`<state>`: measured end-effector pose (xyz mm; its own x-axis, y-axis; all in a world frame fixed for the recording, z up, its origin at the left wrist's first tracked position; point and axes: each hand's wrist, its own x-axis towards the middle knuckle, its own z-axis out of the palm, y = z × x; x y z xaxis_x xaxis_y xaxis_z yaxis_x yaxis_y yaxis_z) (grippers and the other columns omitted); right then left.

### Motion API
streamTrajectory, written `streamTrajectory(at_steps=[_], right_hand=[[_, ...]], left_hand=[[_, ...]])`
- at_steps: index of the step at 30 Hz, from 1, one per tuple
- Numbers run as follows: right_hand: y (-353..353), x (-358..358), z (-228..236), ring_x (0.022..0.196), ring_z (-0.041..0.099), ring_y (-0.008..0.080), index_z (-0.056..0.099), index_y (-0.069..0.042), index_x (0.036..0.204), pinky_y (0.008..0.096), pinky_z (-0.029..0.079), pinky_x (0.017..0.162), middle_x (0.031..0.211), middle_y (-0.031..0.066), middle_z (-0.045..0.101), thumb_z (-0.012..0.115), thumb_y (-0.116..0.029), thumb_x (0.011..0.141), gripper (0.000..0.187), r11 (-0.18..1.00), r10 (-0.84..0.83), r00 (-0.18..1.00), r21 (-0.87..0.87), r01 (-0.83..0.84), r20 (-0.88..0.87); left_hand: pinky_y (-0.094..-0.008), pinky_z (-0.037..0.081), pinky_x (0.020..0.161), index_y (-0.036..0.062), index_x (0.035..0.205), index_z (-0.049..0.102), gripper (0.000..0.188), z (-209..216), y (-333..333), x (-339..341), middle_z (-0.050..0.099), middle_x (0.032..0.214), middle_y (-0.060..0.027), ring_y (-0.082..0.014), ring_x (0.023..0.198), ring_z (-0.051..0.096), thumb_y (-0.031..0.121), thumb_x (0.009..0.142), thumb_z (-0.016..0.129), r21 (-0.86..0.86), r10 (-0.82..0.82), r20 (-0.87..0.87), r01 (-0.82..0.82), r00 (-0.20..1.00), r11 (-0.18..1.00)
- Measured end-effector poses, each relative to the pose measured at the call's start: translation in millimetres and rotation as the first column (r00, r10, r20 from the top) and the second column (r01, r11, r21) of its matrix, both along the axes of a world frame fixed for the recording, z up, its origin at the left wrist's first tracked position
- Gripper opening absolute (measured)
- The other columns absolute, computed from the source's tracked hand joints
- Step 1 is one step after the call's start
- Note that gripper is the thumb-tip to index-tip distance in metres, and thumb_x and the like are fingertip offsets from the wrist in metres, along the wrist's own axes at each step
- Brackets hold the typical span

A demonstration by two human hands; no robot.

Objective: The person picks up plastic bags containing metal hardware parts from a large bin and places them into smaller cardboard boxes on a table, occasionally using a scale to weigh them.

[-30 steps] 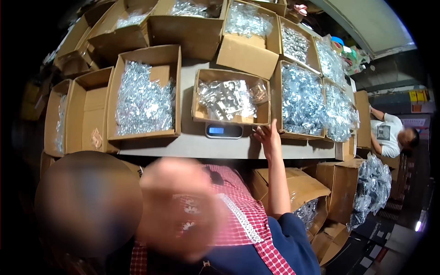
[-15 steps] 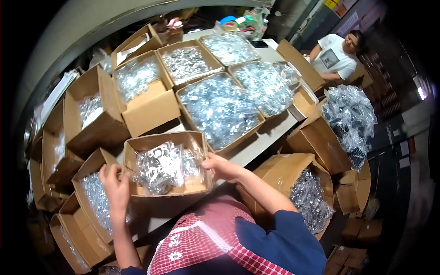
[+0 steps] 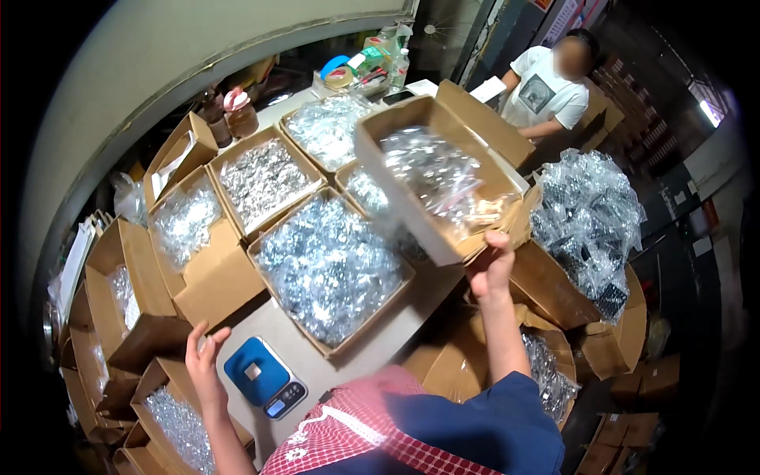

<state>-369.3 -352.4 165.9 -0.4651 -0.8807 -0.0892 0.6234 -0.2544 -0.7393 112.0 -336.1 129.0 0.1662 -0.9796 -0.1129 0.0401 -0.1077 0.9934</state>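
Note:
My right hand (image 3: 492,269) grips the near end of a cardboard box (image 3: 398,202), thumb at its rim. The box is tilted, raised above the right part of the table, and slightly smeared by motion. Inside it lie clear plastic bags of shiny metal parts (image 3: 431,170). With fingers apart and holding nothing, my left hand (image 3: 207,368) hovers just left of a blue-topped digital scale (image 3: 255,370). A small pale square rests on the scale's plate. Part of a box of bagged parts (image 3: 366,190) is hidden beneath the raised box.
Open boxes of bagged silvery parts (image 3: 328,265) crowd the table (image 3: 324,372). More boxes (image 3: 131,293) line the left side. At right, a tall heap of bagged parts (image 3: 590,222) overflows its carton. A person in a white shirt (image 3: 546,95) stands across the far right corner.
The box of bags has been lifted from in front of me to the right and away by my right hand. My left hand has let go of it, and the scale is uncovered.

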Motion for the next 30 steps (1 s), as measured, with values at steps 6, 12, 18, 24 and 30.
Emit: streamTrajectory(at_steps=[6, 12, 18, 24, 30], right_hand=[[-53, -86, 6, 0.1, 0.058, 0.0242, 0.053, -0.009, 0.12, 0.044, 0.053, 0.082, 0.111, 0.0068, 0.058, 0.068, -0.028, 0.074, 0.053, 0.967, -0.241, 0.966, 0.061, 0.247, -0.093], [-112, -150, -3, 0.102, 0.055, 0.0257, 0.053, -0.012, 0.119, 0.0487, 0.052, 0.078, 0.115, 0.0073, 0.054, 0.07, -0.039, 0.072, 0.057, 0.919, -0.383, 0.92, 0.064, 0.388, -0.081], [-184, -179, 9, 0.106, 0.054, 0.029, 0.049, -0.008, 0.124, 0.0492, 0.052, 0.081, 0.118, 0.0113, 0.049, 0.072, -0.039, 0.07, 0.066, 0.912, -0.372, 0.913, 0.116, 0.393, -0.169], [-278, -207, -3, 0.055, 0.054, 0.0144, 0.056, -0.005, 0.098, 0.0263, 0.032, 0.036, 0.078, 0.0043, 0.056, 0.072, -0.044, 0.071, 0.05, 0.914, -0.28, 0.905, 0.2, 0.354, -0.321], [-368, -263, -58, 0.077, 0.064, 0.0231, 0.066, 0.003, 0.099, 0.0356, 0.051, 0.065, 0.086, 0.0101, 0.066, 0.081, -0.035, 0.062, 0.055, 0.877, -0.358, 0.66, 0.006, 0.481, -0.661]], left_hand=[[-0.0386, 0.035, 0.106, 0.0012, 0.132, 0.045, 0.044, -70, -4, 64, 0.065, 0.113, -0.0172, -0.0255, 0.113, 0.057, 0.014, 0.091, 0.055, 0.08, 0.215, 0.244, -0.241, 0.946, 0.967], [-0.0477, 0.021, 0.113, -0.001, 0.135, 0.041, 0.064, -112, 14, 63, 0.021, 0.15, -0.0269, -0.041, 0.141, 0.016, 0.01, 0.078, 0.068, 0.193, -0.176, 0.981, -0.463, 0.079, 0.865], [-0.0474, 0.017, 0.116, -0.0063, 0.129, 0.045, 0.058, -138, 44, 71, 0.018, 0.152, -0.025, -0.0403, 0.143, 0.012, 0.003, 0.076, 0.068, 0.321, -0.286, 0.947, -0.465, 0.145, 0.825], [-0.0444, 0.021, 0.116, -0.0033, 0.131, 0.044, 0.059, -134, 51, 73, 0.018, 0.153, -0.0213, -0.038, 0.141, 0.02, -0.001, 0.077, 0.067, 0.299, -0.286, 0.953, -0.455, 0.097, 0.839], [-0.0429, 0.016, 0.117, -0.0046, 0.139, 0.03, 0.075, -141, 46, 76, 0.023, 0.151, -0.0203, -0.0372, 0.141, 0.018, -0.006, 0.073, 0.064, 0.227, -0.18, 0.971, -0.357, 0.158, 0.906]])
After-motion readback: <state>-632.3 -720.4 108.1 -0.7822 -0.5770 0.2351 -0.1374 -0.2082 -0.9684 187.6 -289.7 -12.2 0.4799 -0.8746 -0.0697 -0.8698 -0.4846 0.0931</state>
